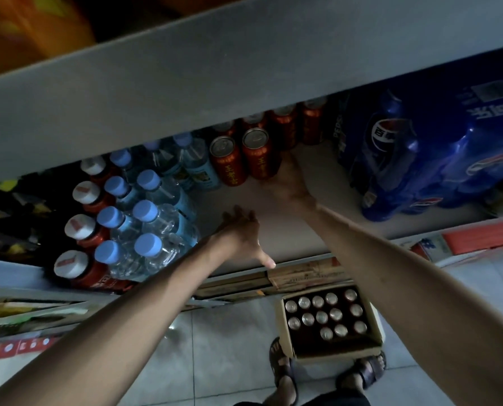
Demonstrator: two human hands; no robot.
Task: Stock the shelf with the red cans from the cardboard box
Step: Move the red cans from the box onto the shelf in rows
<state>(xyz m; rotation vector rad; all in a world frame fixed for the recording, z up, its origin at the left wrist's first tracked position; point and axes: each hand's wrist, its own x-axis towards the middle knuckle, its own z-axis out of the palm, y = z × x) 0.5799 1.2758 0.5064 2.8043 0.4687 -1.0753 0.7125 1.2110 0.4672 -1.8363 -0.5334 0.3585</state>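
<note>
Currently the right hand is reached deep onto the shelf, fingers against the base of a red can at the front of the can row (grip not clearly visible; cannot tell if closed). Left hand hovers spread open over bare shelf, holding nothing. Blue-capped water bottles stand left of the cans, a blue cola pack right. Cardboard box, cans upright inside, sits on the floor between the person's sandals.
</note>
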